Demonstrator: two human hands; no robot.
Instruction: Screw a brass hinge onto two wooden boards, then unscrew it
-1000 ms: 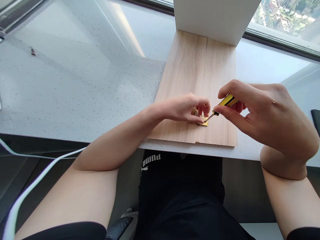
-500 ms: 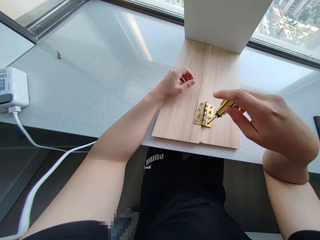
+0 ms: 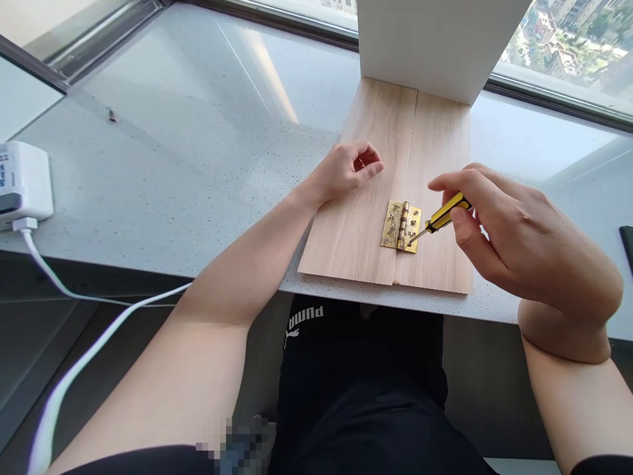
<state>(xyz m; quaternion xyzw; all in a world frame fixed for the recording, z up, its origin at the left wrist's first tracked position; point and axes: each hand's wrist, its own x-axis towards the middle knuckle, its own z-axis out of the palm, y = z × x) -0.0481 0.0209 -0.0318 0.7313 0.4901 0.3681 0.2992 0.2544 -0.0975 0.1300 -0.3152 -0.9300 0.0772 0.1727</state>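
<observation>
A brass hinge lies spread across the seam between two wood-grain boards. My right hand grips a yellow and black screwdriver between thumb and fingers, with the index finger extended above the handle. The shaft slants down to the left, its tip at a lower hole or screw in the hinge's right leaf. On the left board rests my left hand, its fingers loosely curled in and the thumb close to the fingertips. Nothing shows in it. Small screw heads or holes dot both leaves.
A pale upright panel stands at the boards' far end, by the windows. The boards lie on a speckled white counter. At the left is a white power adapter with a white cable running down. A dark object sits at the right edge.
My right hand has shifted slightly and exposes more of the screwdriver handle, while the tip stays at the hinge's lower right. My left hand keeps its curled pose. The view has moved slightly.
</observation>
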